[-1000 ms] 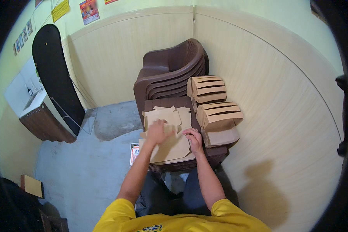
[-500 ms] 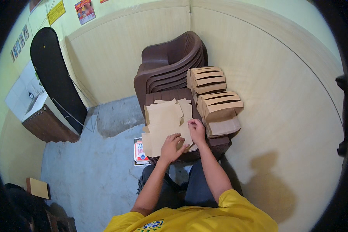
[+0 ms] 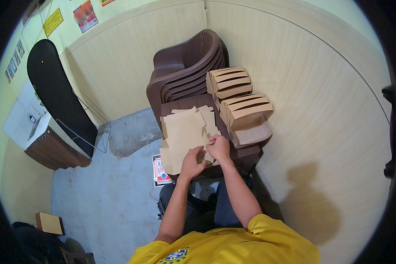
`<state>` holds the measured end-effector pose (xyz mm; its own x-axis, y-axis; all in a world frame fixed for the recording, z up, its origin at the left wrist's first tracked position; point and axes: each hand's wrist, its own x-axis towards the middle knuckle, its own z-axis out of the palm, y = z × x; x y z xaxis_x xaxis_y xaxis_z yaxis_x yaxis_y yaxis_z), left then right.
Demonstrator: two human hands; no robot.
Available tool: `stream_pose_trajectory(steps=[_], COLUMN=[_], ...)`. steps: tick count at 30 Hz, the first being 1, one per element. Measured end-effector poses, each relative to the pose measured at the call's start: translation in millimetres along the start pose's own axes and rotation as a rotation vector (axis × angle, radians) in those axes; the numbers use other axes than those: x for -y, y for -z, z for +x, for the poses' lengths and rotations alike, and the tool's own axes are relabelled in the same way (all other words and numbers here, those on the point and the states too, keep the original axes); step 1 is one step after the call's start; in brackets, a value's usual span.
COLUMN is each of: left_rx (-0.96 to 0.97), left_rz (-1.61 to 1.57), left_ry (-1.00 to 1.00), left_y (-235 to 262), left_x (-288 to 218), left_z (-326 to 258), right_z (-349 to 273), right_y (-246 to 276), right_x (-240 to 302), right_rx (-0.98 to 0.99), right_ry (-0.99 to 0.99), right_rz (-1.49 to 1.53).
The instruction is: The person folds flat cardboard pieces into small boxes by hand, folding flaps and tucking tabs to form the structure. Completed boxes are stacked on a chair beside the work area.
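A flat tan cardboard box blank (image 3: 182,125) with cut flaps lies on more blanks (image 3: 209,119) on a stacked brown plastic chair seat in front of me. My left hand (image 3: 192,163) bends its fingers around the blank's near right part, thumb toward my body. Close beside it, my right hand (image 3: 219,148) pinches a flap at the right edge. The fingertips of both hands nearly meet, and the fold between them is partly hidden.
Folded cardboard boxes (image 3: 246,119) are nested to the right, with another row (image 3: 230,83) behind. Stacked brown armchairs (image 3: 185,66) rise at the back. Printed booklets (image 3: 161,172) in a white rack sit low at the left. A black ironing board (image 3: 61,97) leans by a sink counter.
My left hand has gone from spread fingers to bent ones and moved nearer my right hand. The right hand has shifted slightly toward the left one. The view has tilted a little.
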<state>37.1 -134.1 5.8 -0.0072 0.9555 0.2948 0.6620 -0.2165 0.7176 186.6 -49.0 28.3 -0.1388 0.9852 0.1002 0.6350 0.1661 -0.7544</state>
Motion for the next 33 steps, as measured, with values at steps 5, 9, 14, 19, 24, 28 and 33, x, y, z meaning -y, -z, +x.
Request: stream_pose_trajectory(steps=[5,9,14,19,24,28,33], left_rx=[-0.045,-0.086,-0.175,-0.135,-0.050,0.037,-0.129], left_rz=[-0.142,-0.205,-0.332,-0.385,-0.116,0.070,0.363], left_ry=[0.143,0.130,0.305,0.272,-0.020,0.026,0.017], left_y=[-4,-10,-9,-13,-11,-6,-23], left_x=[3,12,21,21,11,-16,-46], left_z=[1,-1,7,10,8,-3,-12], right_z=[-3,-6,-14,-34,-26,2,19], right_y=[-17,-20,-16,-10,-9,-18,-23], right_x=[-14,-18,-28,-35,-38,-48,-63], right_rx=[0.288,0.194,0.273,0.157,0.036,-0.002,0.064], right_ry=[-0.011,0.056,0.024,0.216,0.076,0.008,-0.159], right_rz=[0.414,0.398,0.423,0.506,0.412,0.346,0.470])
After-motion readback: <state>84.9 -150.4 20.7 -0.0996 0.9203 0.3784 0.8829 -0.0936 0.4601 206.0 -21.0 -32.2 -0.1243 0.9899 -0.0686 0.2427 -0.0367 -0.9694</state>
